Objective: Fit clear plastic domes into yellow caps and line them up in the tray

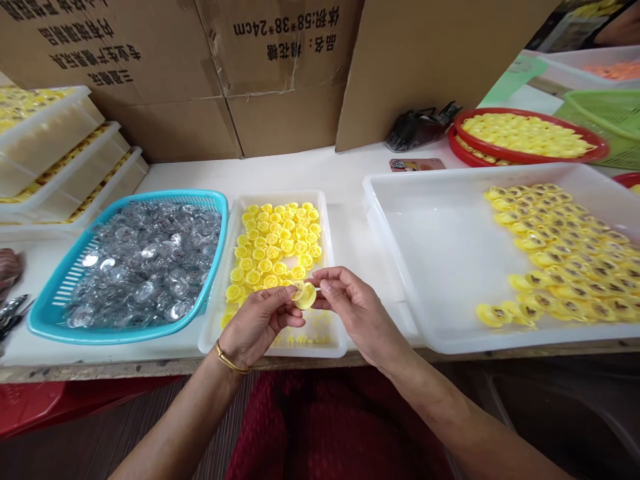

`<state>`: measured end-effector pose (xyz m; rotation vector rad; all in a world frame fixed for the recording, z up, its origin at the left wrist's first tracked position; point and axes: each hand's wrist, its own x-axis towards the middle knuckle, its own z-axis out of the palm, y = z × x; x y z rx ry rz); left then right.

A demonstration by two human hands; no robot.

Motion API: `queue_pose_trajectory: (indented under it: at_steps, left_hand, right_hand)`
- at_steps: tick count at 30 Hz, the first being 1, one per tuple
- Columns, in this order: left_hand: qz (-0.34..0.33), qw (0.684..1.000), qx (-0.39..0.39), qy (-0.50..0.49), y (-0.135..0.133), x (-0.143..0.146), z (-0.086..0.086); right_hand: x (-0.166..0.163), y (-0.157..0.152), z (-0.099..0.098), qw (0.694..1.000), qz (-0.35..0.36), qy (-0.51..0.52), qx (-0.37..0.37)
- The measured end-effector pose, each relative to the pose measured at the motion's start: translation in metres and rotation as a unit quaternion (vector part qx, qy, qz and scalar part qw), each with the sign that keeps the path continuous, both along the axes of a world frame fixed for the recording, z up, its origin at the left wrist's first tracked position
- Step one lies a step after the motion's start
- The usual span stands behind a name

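Both of my hands meet above a shallow white tray [334, 333] that holds rows of small round yellow plastic cups [265, 250]. Between the fingertips is a small yellow round plastic piece [307, 297]. My left hand [263, 317] pinches its left side, where a paler, see-through round part shows; whether that part is separate I cannot tell. The right side of the piece is gripped by my right hand [353, 310], thumb against fingers. Left of the tray, a blue basket [225, 220] is heaped with clear plastic domes [150, 263].
On the right, a large white tray [400, 267] holds rows of yellow pieces with dark centres [565, 260]. Red trays [595, 157] of yellow pieces stand behind it, near a black object [420, 128]. Stacked bins [65, 170] stand at left; cardboard [290, 127] walls the back.
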<state>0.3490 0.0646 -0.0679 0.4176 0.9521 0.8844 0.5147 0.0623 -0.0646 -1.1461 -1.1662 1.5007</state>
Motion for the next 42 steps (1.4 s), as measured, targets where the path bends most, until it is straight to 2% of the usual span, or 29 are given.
queue_pose_trajectory:
  at_steps: [9,16,22,27,30,34,38,40,42]
  left_hand:
    - [0.021,0.995,0.05,0.083,-0.004,0.009,0.002]
    - [0.032,0.961,0.143,0.236,-0.008,0.021,-0.001]
    - [-0.005,0.972,0.133,0.192,-0.009,0.02,0.005]
    - [-0.001,0.971,0.137,0.194,-0.008,0.02,0.005]
    - [-0.027,0.96,0.131,0.247,-0.007,0.023,0.007]
    - [-0.074,0.92,0.139,0.358,-0.009,0.02,0.012]
    - [-0.122,0.889,0.129,0.423,-0.002,0.012,0.004]
    - [-0.153,0.887,0.11,0.421,0.002,0.014,-0.002]
    - [-0.157,0.901,0.093,0.394,0.003,0.018,-0.006]
  right_hand:
    - [-0.001,0.001,-0.003,0.998,0.006,-0.062,-0.001]
    - [-0.002,0.003,-0.013,0.998,0.006,-0.057,-0.031]
    - [0.005,0.008,-0.007,0.992,0.001,0.047,-0.115]
    - [0.009,0.011,-0.006,0.983,0.019,0.102,-0.154]
    - [0.007,0.009,-0.008,0.989,-0.002,0.072,-0.131]
    - [0.005,0.002,-0.012,0.998,-0.001,-0.009,-0.062]
    - [0.008,-0.002,-0.019,0.996,0.018,-0.077,-0.032]
    - [0.012,-0.003,-0.019,0.996,0.023,-0.083,-0.025]
    - [0.023,-0.002,-0.015,0.997,0.019,-0.066,-0.024]
